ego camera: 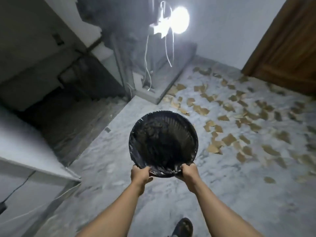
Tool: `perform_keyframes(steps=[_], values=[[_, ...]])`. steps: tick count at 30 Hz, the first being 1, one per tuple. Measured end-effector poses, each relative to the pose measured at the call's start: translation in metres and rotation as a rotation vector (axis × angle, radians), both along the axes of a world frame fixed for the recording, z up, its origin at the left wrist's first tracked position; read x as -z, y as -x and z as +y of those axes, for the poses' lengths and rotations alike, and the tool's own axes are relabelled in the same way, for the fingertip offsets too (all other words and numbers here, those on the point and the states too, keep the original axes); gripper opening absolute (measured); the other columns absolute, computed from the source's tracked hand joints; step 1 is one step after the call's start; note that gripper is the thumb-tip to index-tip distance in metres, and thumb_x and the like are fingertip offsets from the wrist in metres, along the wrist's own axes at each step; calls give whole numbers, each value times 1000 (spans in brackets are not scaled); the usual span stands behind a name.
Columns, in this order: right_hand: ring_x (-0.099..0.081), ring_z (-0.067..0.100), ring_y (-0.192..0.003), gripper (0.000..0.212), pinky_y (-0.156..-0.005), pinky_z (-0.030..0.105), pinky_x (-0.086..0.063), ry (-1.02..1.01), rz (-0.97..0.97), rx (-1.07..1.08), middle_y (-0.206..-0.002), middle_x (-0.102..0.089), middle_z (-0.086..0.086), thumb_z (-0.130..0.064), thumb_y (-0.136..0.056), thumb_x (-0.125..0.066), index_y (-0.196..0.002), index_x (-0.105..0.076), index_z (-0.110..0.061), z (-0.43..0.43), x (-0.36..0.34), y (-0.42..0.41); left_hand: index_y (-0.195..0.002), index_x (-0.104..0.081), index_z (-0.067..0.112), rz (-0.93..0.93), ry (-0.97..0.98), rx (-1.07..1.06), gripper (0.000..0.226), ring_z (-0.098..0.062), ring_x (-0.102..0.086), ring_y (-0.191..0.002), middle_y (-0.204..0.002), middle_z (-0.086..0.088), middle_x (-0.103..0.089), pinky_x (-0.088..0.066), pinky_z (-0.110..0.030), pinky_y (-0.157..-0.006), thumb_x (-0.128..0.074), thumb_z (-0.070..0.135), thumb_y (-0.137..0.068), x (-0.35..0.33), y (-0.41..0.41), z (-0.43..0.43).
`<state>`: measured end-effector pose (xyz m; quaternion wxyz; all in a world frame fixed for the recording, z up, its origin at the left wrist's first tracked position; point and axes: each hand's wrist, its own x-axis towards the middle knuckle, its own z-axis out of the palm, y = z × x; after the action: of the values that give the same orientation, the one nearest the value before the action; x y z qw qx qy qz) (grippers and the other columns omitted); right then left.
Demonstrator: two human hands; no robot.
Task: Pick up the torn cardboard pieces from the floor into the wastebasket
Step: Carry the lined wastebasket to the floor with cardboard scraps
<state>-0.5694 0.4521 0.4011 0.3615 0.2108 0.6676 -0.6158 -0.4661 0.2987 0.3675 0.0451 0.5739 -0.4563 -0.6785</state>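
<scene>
Dim, blurred; glaring wall lamp (179, 20).

A pale grey marbled floor (106, 168), blurred with motion. Many brown torn cardboard pieces (229, 139) lie scattered flat over its right half, from the far edge to the right edge, some overlapping, most apart. One piece (269, 180) lies alone, nearer than the rest. At the far edge a low grey plinth (159, 94) stands on the floor, with pieces touching its base. A small dark scrap (107, 129) lies near the left edge. A dark sandal (183, 227) stands at the near edge.
</scene>
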Motion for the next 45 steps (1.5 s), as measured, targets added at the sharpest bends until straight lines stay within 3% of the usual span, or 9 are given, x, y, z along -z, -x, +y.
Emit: perform_keyframes(steps=[9, 15, 19, 22, 26, 34, 39, 42, 45], values=[[-61, 22, -71, 26, -58, 36, -57, -9, 47, 285, -93, -64, 14, 9, -92, -39, -95, -59, -7, 74, -14, 175, -117, -43, 25, 129, 122, 382, 48, -35, -68, -92, -108, -9, -61, -57, -30, -54, -54, -3, -80, -28, 212, 43], [-61, 25, -72, 19, -51, 31, -58, -41, 30, 359, -93, -65, 16, 9, -90, -45, -97, -59, -2, 46, 7, 280, -111, -50, 18, 171, 66, 447, 50, -27, -54, -56, -79, -11, -63, -50, -31, -51, -58, -3, -66, -4, 334, 6], [-65, 34, -89, 10, -83, 49, -59, -168, 51, 426, -109, -66, 23, 1, -85, -58, -87, -53, -7, 17, 34, 359, -103, -55, 29, 177, 38, 522, 54, -28, -57, -63, -80, -10, -67, -56, -37, -57, -58, 0, -57, 4, 432, -31], [-62, 31, -100, 23, -92, 47, -55, -293, 86, 445, -119, -61, 19, -4, -83, -67, -97, -50, -10, -6, 35, 407, -100, -56, 34, 158, 25, 572, 54, -30, -60, -65, -91, -15, -69, -61, -45, -63, -56, 2, -56, 4, 497, -58], [-49, 25, -124, 74, -109, 36, -40, -360, 125, 460, -138, -43, 1, -1, -89, -62, -152, -24, -12, -28, 18, 464, -111, -56, 32, 156, 54, 634, 63, -26, -58, -63, -85, -9, -67, -53, -41, -60, -51, 0, -56, -11, 574, -78], [-54, 25, -125, 84, -103, 41, -47, -232, 96, 459, -153, -39, 10, 2, -91, -60, -155, -14, -26, -34, 51, 611, -126, -45, 26, 157, 123, 750, 65, -30, -61, -70, -103, -10, -66, -58, -44, -61, -58, -12, -75, -3, 733, -107], [-61, 28, -112, 82, -95, 41, -54, -227, 144, 441, -145, -44, 12, 5, -90, -63, -155, -19, -19, -55, 111, 718, -118, -41, 27, 135, 186, 732, 57, -31, -67, -86, -113, -9, -64, -61, -42, -65, -67, -5, -78, 49, 835, -127], [-64, 14, -82, 81, -88, 39, -58, -227, 204, 423, -143, -48, 11, 5, -88, -65, -154, -24, -19, -74, 179, 791, -124, -42, 18, 165, 251, 700, 59, -30, -68, -89, -115, -12, -64, -61, -38, -63, -72, 0, -76, 121, 900, -150], [-63, 22, -100, 79, -92, 38, -54, -136, 223, 364, -149, -40, 12, 11, -92, -56, -155, -20, -19, -95, 259, 868, -120, -40, 15, 178, 340, 677, 53, -22, -68, -78, -110, -7, -65, -61, -37, -59, -71, -3, -80, 208, 963, -177]])
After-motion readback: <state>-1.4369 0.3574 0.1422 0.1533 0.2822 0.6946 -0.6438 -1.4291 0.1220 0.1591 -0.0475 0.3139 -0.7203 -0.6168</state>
